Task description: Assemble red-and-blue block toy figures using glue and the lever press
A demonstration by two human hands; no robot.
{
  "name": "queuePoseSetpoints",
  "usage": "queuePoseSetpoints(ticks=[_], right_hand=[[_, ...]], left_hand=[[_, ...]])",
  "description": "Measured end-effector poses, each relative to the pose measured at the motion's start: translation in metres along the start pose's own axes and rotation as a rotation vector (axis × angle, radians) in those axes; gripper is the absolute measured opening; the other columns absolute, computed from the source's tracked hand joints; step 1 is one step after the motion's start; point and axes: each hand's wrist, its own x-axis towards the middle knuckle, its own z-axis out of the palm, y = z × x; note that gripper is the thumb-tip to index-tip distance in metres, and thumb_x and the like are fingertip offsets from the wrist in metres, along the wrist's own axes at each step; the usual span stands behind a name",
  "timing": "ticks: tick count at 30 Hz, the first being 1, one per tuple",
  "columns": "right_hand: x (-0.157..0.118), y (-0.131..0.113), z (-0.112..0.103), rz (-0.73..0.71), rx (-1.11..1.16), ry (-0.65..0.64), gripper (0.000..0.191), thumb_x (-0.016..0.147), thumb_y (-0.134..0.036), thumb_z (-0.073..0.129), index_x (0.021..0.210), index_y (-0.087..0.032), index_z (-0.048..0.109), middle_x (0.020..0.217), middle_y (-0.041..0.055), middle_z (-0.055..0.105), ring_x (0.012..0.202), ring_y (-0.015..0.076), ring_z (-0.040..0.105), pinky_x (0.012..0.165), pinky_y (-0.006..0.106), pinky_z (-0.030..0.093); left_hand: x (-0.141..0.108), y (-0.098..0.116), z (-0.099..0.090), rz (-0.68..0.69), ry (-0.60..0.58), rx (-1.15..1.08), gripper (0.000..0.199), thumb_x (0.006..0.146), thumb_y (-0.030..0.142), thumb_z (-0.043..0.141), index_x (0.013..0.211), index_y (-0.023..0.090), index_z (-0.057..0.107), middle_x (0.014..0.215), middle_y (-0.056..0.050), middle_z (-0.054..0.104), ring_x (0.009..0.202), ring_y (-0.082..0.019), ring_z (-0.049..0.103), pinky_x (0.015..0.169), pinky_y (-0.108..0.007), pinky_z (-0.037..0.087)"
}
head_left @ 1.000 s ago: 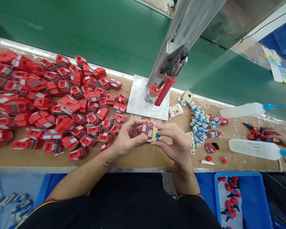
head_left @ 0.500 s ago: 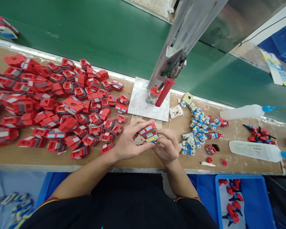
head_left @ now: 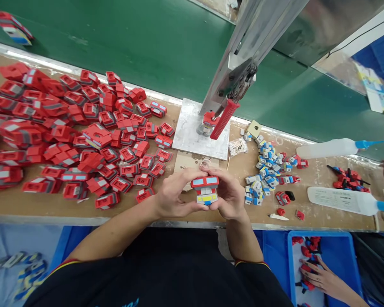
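Between my two hands is a small toy vehicle part (head_left: 205, 189), red on top with pale blue windows, grey in the middle, yellow, white and blue at its lower end. My left hand (head_left: 176, 194) pinches its left side, thumb at the lower edge. My right hand (head_left: 230, 195) grips its right side in the same way. Just beyond stands a toggle clamp with a red handle (head_left: 224, 119) on a metal plate (head_left: 192, 138). A red and white piece (head_left: 208, 119) sits beneath the clamp.
Many red vehicle shells (head_left: 92, 136) cover the bench at left. Small white and blue blocks (head_left: 264, 168) lie at right, near two squeeze bottles (head_left: 342, 200). A co-worker's hand (head_left: 316, 275) reaches into a blue tray (head_left: 342, 243). Behind runs a green belt (head_left: 131, 51).
Both hands have turned the vehicle part level, its windows now facing me, and my right fingers have closed along its side. A co-worker's hand has entered the blue tray. A piece on the belt moved right.
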Motion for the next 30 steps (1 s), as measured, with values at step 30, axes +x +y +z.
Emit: queuePoseSetpoints(ticks=[30], right_hand=[[0.011, 0.013, -0.003, -0.056, -0.085, 0.138, 0.057, 0.099, -0.066, 0.068, 0.145, -0.033, 0.066, 0.134, 0.0107, 0.078, 0.136, 0.0299, 0.069, 0.114, 0.051, 0.061]], left_hand=[[0.03, 0.008, -0.007, -0.328, -0.092, -0.172, 0.062, 0.073, 0.044, 0.102, 0.123, 0.022, 0.073, 0.117, -0.009, 0.079, 0.097, -0.024, 0.08, 0.086, -0.033, 0.068]])
